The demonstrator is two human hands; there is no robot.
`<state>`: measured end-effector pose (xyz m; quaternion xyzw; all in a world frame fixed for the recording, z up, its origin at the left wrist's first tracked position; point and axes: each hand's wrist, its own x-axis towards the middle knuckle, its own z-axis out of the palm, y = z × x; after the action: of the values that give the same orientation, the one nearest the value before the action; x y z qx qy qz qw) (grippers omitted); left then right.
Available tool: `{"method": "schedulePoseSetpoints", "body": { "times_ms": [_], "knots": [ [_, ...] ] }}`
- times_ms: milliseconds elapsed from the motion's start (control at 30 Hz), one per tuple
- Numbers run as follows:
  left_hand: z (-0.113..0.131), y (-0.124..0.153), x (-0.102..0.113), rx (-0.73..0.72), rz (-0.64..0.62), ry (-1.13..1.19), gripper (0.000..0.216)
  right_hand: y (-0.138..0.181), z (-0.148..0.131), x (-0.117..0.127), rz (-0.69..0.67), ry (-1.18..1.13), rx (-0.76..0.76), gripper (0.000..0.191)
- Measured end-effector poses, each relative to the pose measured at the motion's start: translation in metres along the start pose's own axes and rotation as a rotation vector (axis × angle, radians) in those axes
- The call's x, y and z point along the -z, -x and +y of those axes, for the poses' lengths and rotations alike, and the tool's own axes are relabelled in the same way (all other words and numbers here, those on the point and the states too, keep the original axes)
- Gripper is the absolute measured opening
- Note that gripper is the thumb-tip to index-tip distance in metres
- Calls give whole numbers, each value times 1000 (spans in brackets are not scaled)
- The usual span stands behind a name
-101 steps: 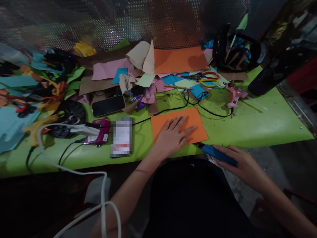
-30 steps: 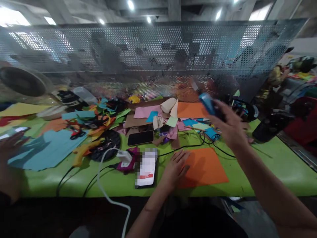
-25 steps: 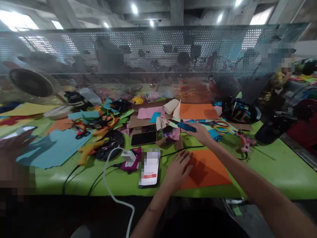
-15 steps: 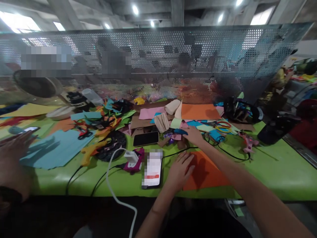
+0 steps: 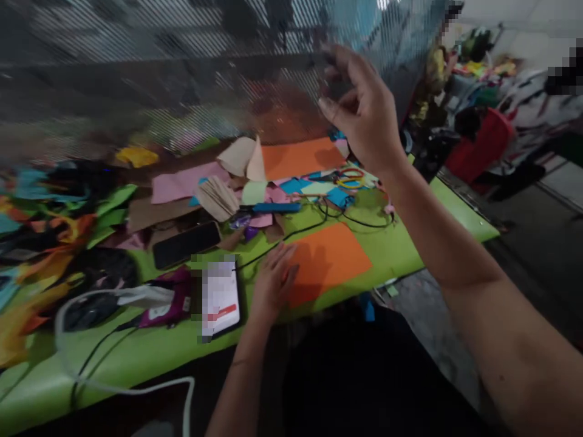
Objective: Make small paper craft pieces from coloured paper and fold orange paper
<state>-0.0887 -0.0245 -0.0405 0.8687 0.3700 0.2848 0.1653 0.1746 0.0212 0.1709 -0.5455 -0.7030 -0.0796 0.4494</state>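
Note:
My left hand [image 5: 274,276] lies on the left edge of an orange sheet [image 5: 330,261], fingers stretched out flat. A phone with a lit screen [image 5: 221,297] is just left of it. My right hand [image 5: 364,112] is raised above the table in front of the mesh screen, fingers loosely bent and apart, with nothing in them. Below and to the left of that hand, a slim blue tool with a dark end [image 5: 276,207] lies among paper scraps; its kind is unclear. Scissors with yellow and red handles [image 5: 350,178] lie beneath the raised hand.
A perforated metal screen [image 5: 191,79] stands along the table's back. Folded tan paper [image 5: 218,197], a dark phone [image 5: 186,244] and another orange sheet [image 5: 300,158] lie on the green table [image 5: 104,358]. A purple power strip [image 5: 168,303] and a white cable [image 5: 127,391] occupy the left.
My right hand has left the blue tool and risen up and to the right. The view has swung right. My left hand stays on the orange sheet.

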Motion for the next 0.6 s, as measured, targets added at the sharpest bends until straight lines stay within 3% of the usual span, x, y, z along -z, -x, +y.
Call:
{"method": "schedulePoseSetpoints", "body": {
  "times_ms": [67, 133, 167, 233, 300, 333, 367, 467, 600],
  "knots": [
    [1, -1, 0, 18, -22, -15, 42, 33, -3, 25, -191, -166, 16, 77],
    [3, -2, -1, 33, -16, -24, 42, 77, -8, 48, -413, -386, -56, 55],
    [4, -3, -1, 41, -1, -28, 41, 103, -9, 57, -587, -491, -83, 42],
    [5, -4, -2, 46, 27, -32, 41, 158, -8, 66, -957, -746, -91, 26],
    [6, -4, -3, 44, 51, -34, 41, 218, -2, 60, -1191, -892, -141, 28],
    [6, -4, -4, 43, 57, -36, 41, 248, 4, 52, -1209, -891, -203, 33],
    [6, -4, -5, 43, 61, -41, 41, 278, 10, 41, -1135, -824, -293, 39],
    [7, -4, -6, 51, 65, -70, 41, 357, 34, 7, -713, -406, -639, 42],
    [8, -4, -8, 64, 91, -106, 39, 413, 66, -24, -474, -251, -833, 28]
  ]
}}
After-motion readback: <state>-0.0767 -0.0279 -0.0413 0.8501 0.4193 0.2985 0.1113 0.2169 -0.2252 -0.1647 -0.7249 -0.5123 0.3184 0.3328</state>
